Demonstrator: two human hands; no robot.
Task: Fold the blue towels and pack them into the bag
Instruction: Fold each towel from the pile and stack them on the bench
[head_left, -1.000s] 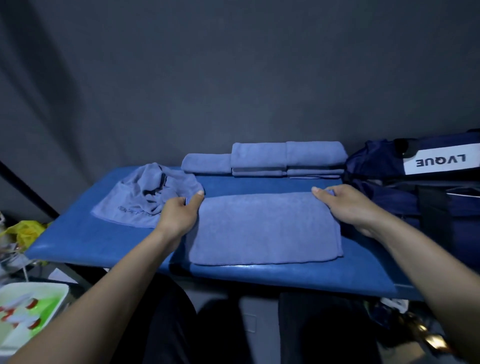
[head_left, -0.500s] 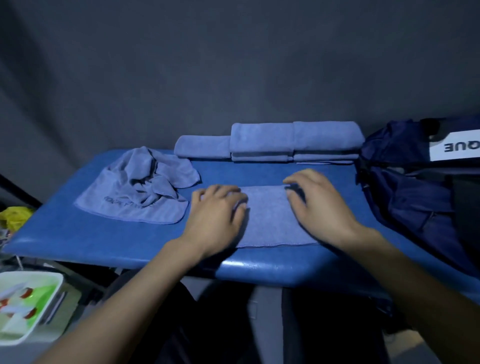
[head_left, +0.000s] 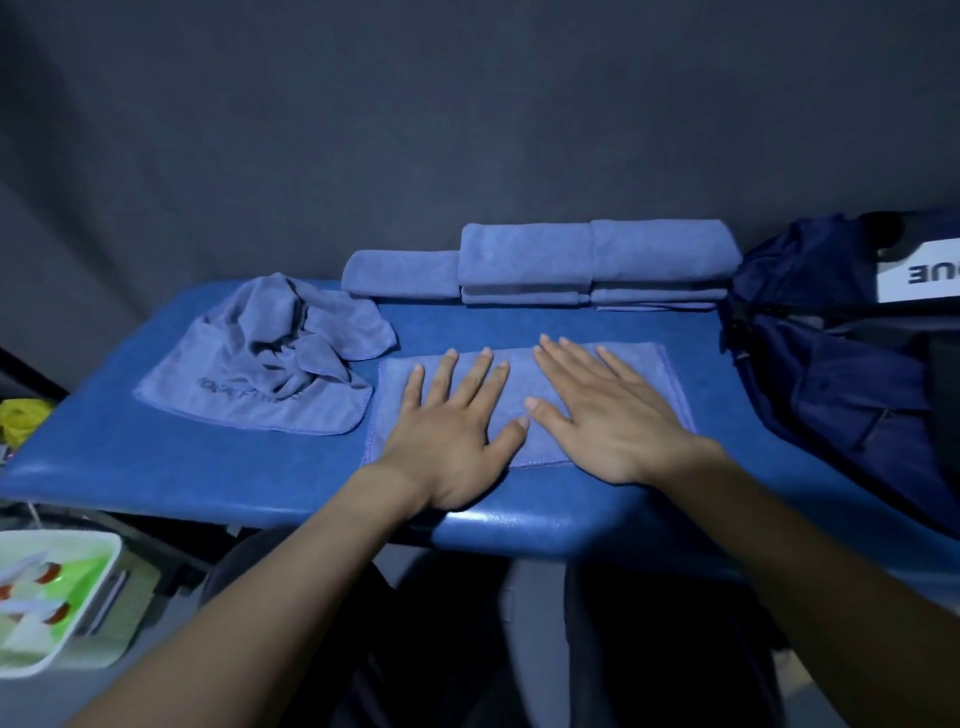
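Both hands are laid flat, fingers straight and spread, so nothing is gripped: the left hand (head_left: 449, 431) and the right hand (head_left: 605, 415) are pressed palm-down, side by side, on a folded blue towel (head_left: 652, 371) at the centre of the frame. This towel is spread on the blue padded table (head_left: 208, 467) near its front edge. A crumpled towel (head_left: 270, 364) is seen to the left of centre, just beside the folded one. Stacked folded towels (head_left: 597, 260) are lined along the table's far edge, above centre. A dark navy bag (head_left: 841, 374) is placed at the right of the frame. A white tray (head_left: 57, 597) is visible at the lower left.
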